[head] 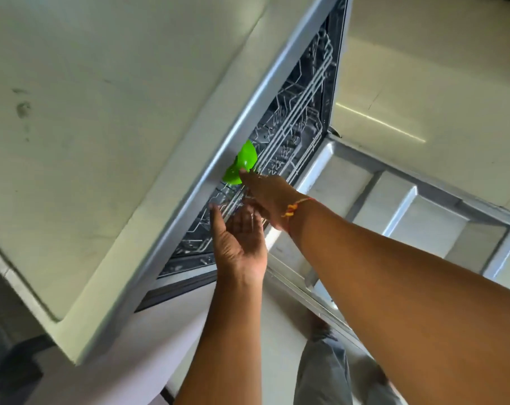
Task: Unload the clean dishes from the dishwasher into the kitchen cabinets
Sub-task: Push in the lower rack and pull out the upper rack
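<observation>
Now, right hand (pixel 266 197) touching green bowl (pixel 243 160), left hand (pixel 239 238) spread

light: soft, even; glare: bright streak on floor (pixel 380 121); blur: slight overall; edges: bent, lower-left corner dark

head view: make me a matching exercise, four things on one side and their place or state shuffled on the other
Column A
1. green dish
2. left hand
3. dishwasher door
4. thread bracelet

Column B
a. folded down, open
b. around the right wrist
c. in the rack, touched by the right hand
d. palm up, fingers relaxed, holding nothing

Pairs: 1-c, 2-d, 3-a, 4-b
</observation>
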The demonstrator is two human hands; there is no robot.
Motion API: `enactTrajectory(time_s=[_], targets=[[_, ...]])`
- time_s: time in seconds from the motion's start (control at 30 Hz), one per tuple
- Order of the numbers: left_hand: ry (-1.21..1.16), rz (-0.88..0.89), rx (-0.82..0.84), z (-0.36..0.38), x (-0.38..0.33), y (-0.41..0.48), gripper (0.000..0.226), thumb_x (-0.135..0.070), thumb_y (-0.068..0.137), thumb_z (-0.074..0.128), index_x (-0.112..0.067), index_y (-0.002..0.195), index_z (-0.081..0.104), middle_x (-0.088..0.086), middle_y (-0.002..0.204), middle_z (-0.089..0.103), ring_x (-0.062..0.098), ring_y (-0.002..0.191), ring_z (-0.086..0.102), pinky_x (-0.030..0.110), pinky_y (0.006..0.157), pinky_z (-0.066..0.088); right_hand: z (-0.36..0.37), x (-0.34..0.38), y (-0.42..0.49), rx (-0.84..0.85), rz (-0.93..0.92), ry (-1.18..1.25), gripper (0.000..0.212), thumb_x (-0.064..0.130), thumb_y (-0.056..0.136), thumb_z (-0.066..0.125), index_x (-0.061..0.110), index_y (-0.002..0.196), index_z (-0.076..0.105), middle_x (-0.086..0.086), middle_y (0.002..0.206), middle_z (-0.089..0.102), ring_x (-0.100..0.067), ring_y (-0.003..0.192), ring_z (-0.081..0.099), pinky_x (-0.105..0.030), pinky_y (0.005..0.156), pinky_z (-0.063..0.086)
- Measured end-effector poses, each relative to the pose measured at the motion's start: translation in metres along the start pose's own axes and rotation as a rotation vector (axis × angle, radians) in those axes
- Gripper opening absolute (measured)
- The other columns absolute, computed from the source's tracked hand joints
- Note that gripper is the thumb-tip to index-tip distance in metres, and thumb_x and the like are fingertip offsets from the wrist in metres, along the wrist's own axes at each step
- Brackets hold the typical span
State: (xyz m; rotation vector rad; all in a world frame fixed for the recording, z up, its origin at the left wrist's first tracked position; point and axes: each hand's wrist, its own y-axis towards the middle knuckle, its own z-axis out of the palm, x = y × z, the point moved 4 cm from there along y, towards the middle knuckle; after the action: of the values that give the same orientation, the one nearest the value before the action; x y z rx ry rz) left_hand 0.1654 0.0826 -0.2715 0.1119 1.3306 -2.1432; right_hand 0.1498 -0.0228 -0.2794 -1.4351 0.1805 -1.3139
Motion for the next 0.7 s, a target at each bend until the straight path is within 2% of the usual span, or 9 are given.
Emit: enactTrajectory(time_s=[0.13,0.2,0.3,0.37,0.4,0.47,0.53,0.63,0.7], targets=[[0.014,-0.060,-0.087,0.001,-0.003,0.007,0.063,-0.050,0.089,0.062,0.003,0.122,0.054,0.019,0.118,0.066,0.025,0.117,0.062,0.037,0.105,0.046,-0.001,-0.003,-0.001,-0.002,0.012,0.060,0.035,0.041,0.089,0.068,0.007,0.084,0.063,-0.008,0.066,0.061,-0.018,0.059,0.054,-0.030,0.059,0.043],[0.016,-0.056,-0.113,-0.002,-0.001,0.006,0.055,-0.045,0.094,0.058,0.004,0.119,0.051,0.021,0.123,0.063,0.027,0.118,0.062,0.037,0.103,0.048,-0.003,-0.005,-0.001,-0.043,-0.014,0.023,0.038,0.044,0.084,0.068,0.006,0.088,0.066,-0.010,0.070,0.063,-0.021,0.065,0.058,-0.036,0.064,0.047],[0.034,-0.051,-0.124,-0.008,0.008,-0.001,0.041,-0.035,0.098,0.054,0.004,0.112,0.054,0.023,0.107,0.068,0.027,0.103,0.068,0.036,0.090,0.056,-0.010,-0.010,-0.008,-0.106,-0.044,-0.105,0.047,0.050,0.071,0.062,0.005,0.085,0.066,-0.010,0.071,0.065,-0.025,0.067,0.060,-0.043,0.072,0.052],[0.059,-0.076,-0.130,-0.014,0.020,-0.009,0.037,-0.029,0.098,0.051,0.006,0.104,0.060,0.021,0.088,0.071,0.026,0.085,0.070,0.031,0.073,0.060,-0.019,-0.016,-0.021,-0.094,-0.025,-0.130,0.035,0.045,0.080,0.060,0.010,0.080,0.062,-0.007,0.070,0.061,-0.021,0.061,0.056,-0.036,0.066,0.048],[0.071,-0.090,-0.137,-0.019,0.026,-0.012,0.036,-0.028,0.097,0.050,0.007,0.103,0.061,0.020,0.084,0.071,0.026,0.084,0.069,0.031,0.067,0.060,-0.026,-0.021,-0.024,-0.096,-0.008,-0.124,0.033,0.043,0.084,0.060,0.010,0.083,0.063,-0.007,0.073,0.061,-0.020,0.061,0.054,-0.033,0.064,0.045],[0.079,-0.108,-0.154,-0.028,0.039,-0.019,0.035,-0.026,0.097,0.051,0.005,0.109,0.061,0.019,0.092,0.071,0.025,0.094,0.067,0.030,0.065,0.060,-0.042,-0.030,-0.031,-0.121,0.015,-0.097,0.035,0.041,0.088,0.060,0.006,0.092,0.065,-0.008,0.079,0.063,-0.019,0.063,0.054,-0.031,0.062,0.045],[0.062,-0.108,-0.158,-0.036,0.052,-0.028,0.036,-0.024,0.097,0.051,0.002,0.122,0.058,0.018,0.106,0.069,0.024,0.100,0.067,0.032,0.070,0.060,-0.054,-0.038,-0.040,-0.115,0.029,-0.108,0.032,0.041,0.089,0.059,0.010,0.084,0.062,-0.007,0.078,0.064,-0.019,0.064,0.057,-0.032,0.064,0.050],[0.046,-0.114,-0.185,-0.043,0.072,-0.044,0.033,-0.025,0.099,0.051,-0.001,0.121,0.057,0.016,0.089,0.072,0.021,0.078,0.072,0.031,0.062,0.062,-0.071,-0.049,-0.054,-0.210,0.053,-0.134,0.046,0.054,0.068,0.062,0.010,0.080,0.063,-0.013,0.087,0.072,-0.028,0.073,0.065,-0.041,0.075,0.056],[0.034,-0.129,-0.213,-0.045,0.086,-0.059,0.030,-0.025,0.100,0.050,0.000,0.114,0.057,0.017,0.077,0.073,0.022,0.074,0.072,0.032,0.061,0.062,-0.083,-0.056,-0.063,-0.236,0.064,-0.139,0.056,0.057,0.056,0.059,0.006,0.079,0.065,-0.013,0.081,0.072,-0.030,0.071,0.066,-0.046,0.079,0.057]])
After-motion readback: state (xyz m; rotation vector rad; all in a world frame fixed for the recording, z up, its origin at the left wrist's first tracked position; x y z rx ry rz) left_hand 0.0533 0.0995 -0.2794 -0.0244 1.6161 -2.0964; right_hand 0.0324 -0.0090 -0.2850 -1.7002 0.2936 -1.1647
